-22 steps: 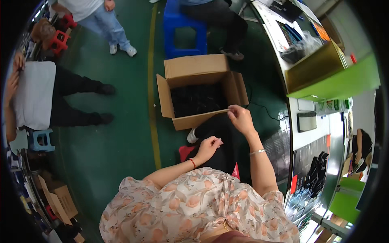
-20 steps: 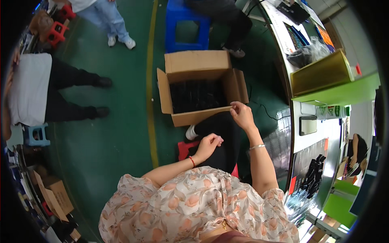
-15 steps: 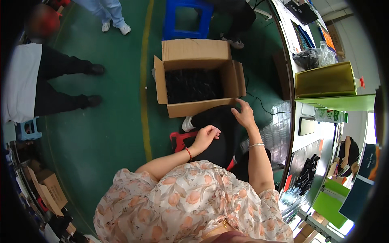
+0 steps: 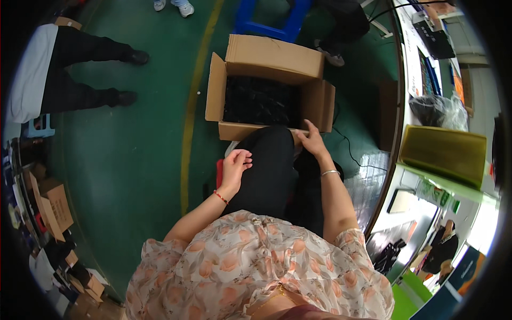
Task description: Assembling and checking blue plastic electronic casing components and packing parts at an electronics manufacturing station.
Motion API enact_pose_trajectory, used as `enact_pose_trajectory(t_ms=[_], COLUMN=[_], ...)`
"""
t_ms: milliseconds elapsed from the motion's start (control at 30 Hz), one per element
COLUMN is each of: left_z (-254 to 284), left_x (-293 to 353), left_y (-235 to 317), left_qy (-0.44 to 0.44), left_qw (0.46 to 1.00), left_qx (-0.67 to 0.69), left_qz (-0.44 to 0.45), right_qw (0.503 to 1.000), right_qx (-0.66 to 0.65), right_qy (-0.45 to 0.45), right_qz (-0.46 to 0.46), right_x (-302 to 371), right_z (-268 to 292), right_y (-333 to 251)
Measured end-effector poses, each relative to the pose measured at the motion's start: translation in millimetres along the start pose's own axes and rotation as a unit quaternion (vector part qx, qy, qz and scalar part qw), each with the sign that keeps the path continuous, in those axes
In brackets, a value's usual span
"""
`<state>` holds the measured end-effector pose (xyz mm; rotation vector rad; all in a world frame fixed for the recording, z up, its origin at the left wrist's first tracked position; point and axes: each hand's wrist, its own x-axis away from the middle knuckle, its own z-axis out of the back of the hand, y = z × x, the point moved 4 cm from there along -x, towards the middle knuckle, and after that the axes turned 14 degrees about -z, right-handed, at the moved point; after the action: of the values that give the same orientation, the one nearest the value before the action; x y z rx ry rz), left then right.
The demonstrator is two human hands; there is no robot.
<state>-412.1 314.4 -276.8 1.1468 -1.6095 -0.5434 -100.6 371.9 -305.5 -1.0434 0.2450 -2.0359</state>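
In front of my knees stands an open cardboard box (image 4: 276, 131), its flaps folded outward. Black items in shiny clear wrapping (image 4: 261, 101) lie inside; their kind cannot be made out. My right hand (image 4: 313, 142) is at the box's near edge, toward the right corner, with its thumb on the near side and fingers over the rim. Just left of my raised, black-clad knee is my left hand (image 4: 234, 166), empty, its fingers loosely bent and apart.
A blue stool (image 4: 272, 29) and a person's dark-clad leg (image 4: 344, 24) are just beyond the box. On the right runs a worktable with a yellow-green bin (image 4: 444, 154) and a bottle (image 4: 433, 192). Another person's legs (image 4: 90, 96) are at left. A black cable (image 4: 352, 152) crosses the floor.
My left hand has moved left, from over my lap to beside my knee. My knee has come up against the box's near side. My right hand has shifted onto the box's near edge.
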Motion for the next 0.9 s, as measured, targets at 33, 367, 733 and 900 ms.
enact_pose_trajectory(t_ms=[33, 367, 733, 900], left_z=[-0.3, 18.9, -4.3, 3.3], left_x=[0.8, -80.0, -317.7, -374.1], left_y=[1.6, -13.9, -141.6, -214.5], left_qy=[0.027, 0.174, 0.072, 0.018], left_qw=[0.999, 0.979, 0.959, 0.918], left_qx=[-0.024, -0.105, -0.245, -0.384], left_qz=[0.007, 0.024, 0.124, 0.102], right_qw=[0.999, 0.977, 0.964, 0.967], right_qx=[-0.002, -0.018, -0.015, -0.024], right_qy=[-0.043, -0.175, -0.219, -0.202], right_qz=[-0.012, -0.121, -0.152, -0.152], right_x=[-13.2, -135.1, -288.5, -350.6], right_z=[-11.3, -98.2, -161.3, -189.6], right_y=[-3.9, 36.7, 82.5, 102.5])
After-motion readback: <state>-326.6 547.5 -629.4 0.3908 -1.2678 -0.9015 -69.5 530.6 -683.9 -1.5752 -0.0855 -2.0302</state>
